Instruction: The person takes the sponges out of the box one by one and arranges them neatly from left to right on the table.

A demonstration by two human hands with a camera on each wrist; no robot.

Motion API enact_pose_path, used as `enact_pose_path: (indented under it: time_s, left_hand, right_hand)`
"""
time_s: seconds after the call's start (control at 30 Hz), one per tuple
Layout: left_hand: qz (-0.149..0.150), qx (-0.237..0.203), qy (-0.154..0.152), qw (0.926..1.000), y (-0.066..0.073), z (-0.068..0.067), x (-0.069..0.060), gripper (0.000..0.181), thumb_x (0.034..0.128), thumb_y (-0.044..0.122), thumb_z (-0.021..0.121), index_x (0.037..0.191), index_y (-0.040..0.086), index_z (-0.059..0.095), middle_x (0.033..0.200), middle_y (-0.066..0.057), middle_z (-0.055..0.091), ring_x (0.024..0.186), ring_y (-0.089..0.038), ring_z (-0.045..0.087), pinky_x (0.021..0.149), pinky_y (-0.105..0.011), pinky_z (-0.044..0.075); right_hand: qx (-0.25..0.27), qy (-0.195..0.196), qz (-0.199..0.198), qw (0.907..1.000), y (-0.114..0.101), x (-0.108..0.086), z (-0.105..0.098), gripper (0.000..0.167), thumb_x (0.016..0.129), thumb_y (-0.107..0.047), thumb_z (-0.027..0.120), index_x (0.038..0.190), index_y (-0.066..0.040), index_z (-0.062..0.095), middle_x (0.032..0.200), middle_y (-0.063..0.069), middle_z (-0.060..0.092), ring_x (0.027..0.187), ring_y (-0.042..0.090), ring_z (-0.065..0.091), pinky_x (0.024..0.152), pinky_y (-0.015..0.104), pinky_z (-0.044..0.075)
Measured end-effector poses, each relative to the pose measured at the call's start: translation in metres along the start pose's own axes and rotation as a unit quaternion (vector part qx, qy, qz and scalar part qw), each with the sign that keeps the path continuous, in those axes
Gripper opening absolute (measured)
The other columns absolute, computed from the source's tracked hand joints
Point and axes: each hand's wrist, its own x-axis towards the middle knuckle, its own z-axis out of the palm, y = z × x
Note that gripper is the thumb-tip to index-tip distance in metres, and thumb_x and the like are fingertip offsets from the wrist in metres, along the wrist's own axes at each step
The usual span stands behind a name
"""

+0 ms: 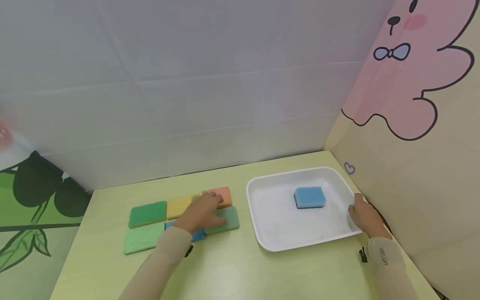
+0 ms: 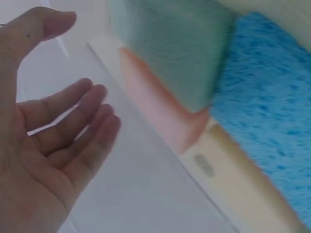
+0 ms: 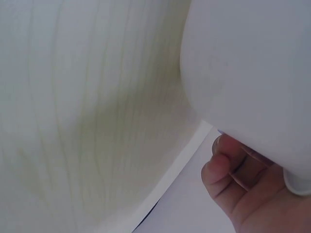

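My left hand (image 1: 200, 211) hovers over the right end of a group of sponges, fingers spread and loosely bent. Under and beside it lie a grey-green sponge (image 1: 229, 220) and an orange-pink sponge (image 1: 222, 194). In the left wrist view the hand (image 2: 53, 150) has nothing between thumb and fingers. A blue sponge (image 1: 198, 236) is partly hidden under the wrist. My right hand (image 1: 368, 217) grips the right rim of a white tray (image 1: 275, 225); the right wrist view shows its fingers (image 3: 218, 170) curled below the rim. One light-blue sponge (image 1: 309, 197) lies inside the tray.
Left of the hand lie a yellow sponge (image 1: 181, 206), a dark green sponge (image 1: 148, 214) and a light green sponge (image 1: 143, 238). The pale yellow table (image 1: 225, 271) meets a grey wall covering (image 1: 187, 125) behind and a decorated wall (image 1: 431, 187) at the right.
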Motion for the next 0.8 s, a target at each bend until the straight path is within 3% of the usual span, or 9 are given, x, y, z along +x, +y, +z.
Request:
enact_pose_path:
  time_s: [0.1, 0.2, 0.33, 0.53, 0.8]
  left_hand:
    - [-0.009, 0.025, 0.003, 0.9996, 0.008, -0.007, 0.004, 0.026, 0.0775, 0.032, 0.070, 0.088, 0.010, 0.062, 0.082, 0.000, 0.055, 0.071, -0.016, 0.046, 0.058, -0.032, 0.042]
    - [-0.007, 0.035, 0.003, 0.9994, 0.015, -0.015, 0.007, 0.022, 0.0761, 0.029, 0.069, 0.077, 0.013, 0.053, 0.072, 0.000, 0.049, 0.063, -0.016, 0.041, 0.051, -0.030, 0.034]
    - [0.004, 0.041, 0.004, 0.9992, 0.022, -0.023, 0.010, 0.023, 0.0759, 0.027, 0.070, 0.076, 0.014, 0.050, 0.069, -0.001, 0.047, 0.061, -0.016, 0.039, 0.050, -0.030, 0.031]
    - [0.029, 0.052, 0.008, 0.9982, 0.034, -0.030, 0.022, 0.019, 0.0776, 0.024, 0.067, 0.076, 0.015, 0.050, 0.071, 0.000, 0.049, 0.064, -0.016, 0.044, 0.051, -0.030, 0.036]
    - [0.064, 0.064, 0.020, 0.9957, 0.065, -0.043, 0.042, 0.027, 0.0789, 0.029, 0.073, 0.076, 0.011, 0.052, 0.071, -0.001, 0.050, 0.065, -0.018, 0.049, 0.053, -0.033, 0.044]
  right_hand:
    - [0.003, -0.002, 0.001, 1.0000, 0.001, 0.000, 0.001, 0.044, 0.101, -0.011, 0.042, 0.131, 0.019, 0.027, 0.106, 0.044, 0.055, 0.088, 0.049, 0.062, 0.073, 0.059, 0.047]
    - [0.005, -0.004, 0.004, 1.0000, 0.002, 0.001, 0.002, 0.045, 0.102, -0.012, 0.041, 0.133, 0.018, 0.027, 0.108, 0.044, 0.055, 0.089, 0.049, 0.062, 0.073, 0.059, 0.047]
    - [0.007, -0.007, 0.008, 0.9999, 0.002, 0.000, 0.001, 0.045, 0.102, -0.012, 0.041, 0.133, 0.017, 0.027, 0.107, 0.043, 0.055, 0.085, 0.044, 0.062, 0.071, 0.056, 0.047]
    - [0.010, -0.008, 0.009, 0.9999, 0.001, -0.002, -0.002, 0.045, 0.102, -0.011, 0.042, 0.132, 0.018, 0.027, 0.105, 0.042, 0.056, 0.082, 0.041, 0.062, 0.069, 0.055, 0.048]
    - [0.021, -0.008, 0.001, 0.9998, 0.003, -0.001, -0.001, 0.046, 0.101, -0.012, 0.041, 0.133, 0.018, 0.027, 0.100, 0.038, 0.058, 0.075, 0.034, 0.060, 0.063, 0.050, 0.048]
